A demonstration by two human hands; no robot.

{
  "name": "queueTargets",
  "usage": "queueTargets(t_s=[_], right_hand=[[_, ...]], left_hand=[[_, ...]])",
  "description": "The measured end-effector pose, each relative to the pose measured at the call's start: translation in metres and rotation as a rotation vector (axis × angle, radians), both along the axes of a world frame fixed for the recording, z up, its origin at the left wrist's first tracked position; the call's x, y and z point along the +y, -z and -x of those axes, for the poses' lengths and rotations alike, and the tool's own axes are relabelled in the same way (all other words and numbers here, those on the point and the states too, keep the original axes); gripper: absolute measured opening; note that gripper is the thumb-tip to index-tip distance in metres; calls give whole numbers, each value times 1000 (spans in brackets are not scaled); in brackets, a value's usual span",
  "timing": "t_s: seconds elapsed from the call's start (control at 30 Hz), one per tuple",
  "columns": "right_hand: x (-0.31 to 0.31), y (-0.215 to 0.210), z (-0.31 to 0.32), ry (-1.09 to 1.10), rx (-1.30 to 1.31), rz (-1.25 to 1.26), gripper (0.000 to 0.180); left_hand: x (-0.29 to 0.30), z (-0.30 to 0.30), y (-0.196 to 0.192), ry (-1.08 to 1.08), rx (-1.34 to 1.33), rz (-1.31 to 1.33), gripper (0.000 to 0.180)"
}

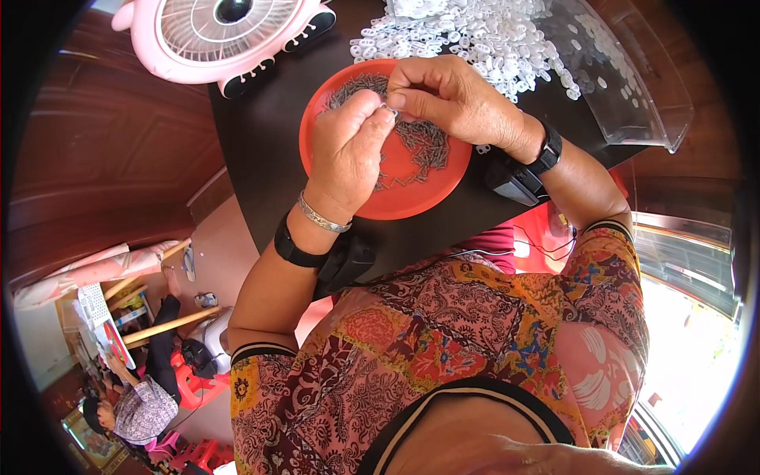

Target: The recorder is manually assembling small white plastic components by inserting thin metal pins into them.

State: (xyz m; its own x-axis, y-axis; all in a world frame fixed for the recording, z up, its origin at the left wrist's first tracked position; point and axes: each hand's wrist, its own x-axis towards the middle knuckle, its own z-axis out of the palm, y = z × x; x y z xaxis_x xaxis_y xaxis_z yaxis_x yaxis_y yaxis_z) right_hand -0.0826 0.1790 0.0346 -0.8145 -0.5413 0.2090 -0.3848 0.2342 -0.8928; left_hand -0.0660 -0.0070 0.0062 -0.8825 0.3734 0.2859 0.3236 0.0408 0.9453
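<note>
dark surface (269, 198), black top, set against a reddish wooden panelled wall at the left; bright window light at the lower right.

item: orange-red round plate (412, 198), lying flat on the surface, middle of view. contents: a loose heap of small dark metal pieces (427, 142), spread over the plate's upper and right part.

item: left hand (344, 154), over the plate's left half, fingers curled and pressed together, thumb and forefinger pinching one small metal piece (389, 109) at the fingertips. silver bracelet and a black strap on the wrist.

item: right hand (451, 99), over the plate's upper rim, fingers bent and closed, tips meeting those of the left hand at the same small piece. black strap with a black device on the wrist.

item: pile of small white plastic rings (475, 36), on the surface just beyond the plate, touching its upper edge region.

item: clear plastic tray (641, 111), right of the pile, holding more white pieces.

item: pink desk fan (214, 36), upper left on the surface, well apart from the hands.

item: patterned multicoloured blouse, lower middle, worn by the person.

item: another person in a patterned headscarf (142, 408), lower left, seated near red plastic stools, far from the surface.
</note>
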Motion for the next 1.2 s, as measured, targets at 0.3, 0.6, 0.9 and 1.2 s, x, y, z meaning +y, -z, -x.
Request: queueTargets(t_s=[0.3, 0.6, 0.9, 1.2], right_hand=[[26, -5, 25, 77, 35, 24, 19], [67, 1, 56, 422, 405, -645, 17], [95, 3, 69, 396, 482, -827, 15], [87, 21, 75, 398, 569, -970, 12]], left_hand=[[7, 3, -14, -67, -262, -126, 17], [0, 10, -13, -22, -325, -205, 21], [2, 10, -15, -36, -327, -167, 21], [2, 12, -14, -31, -332, -166, 21]])
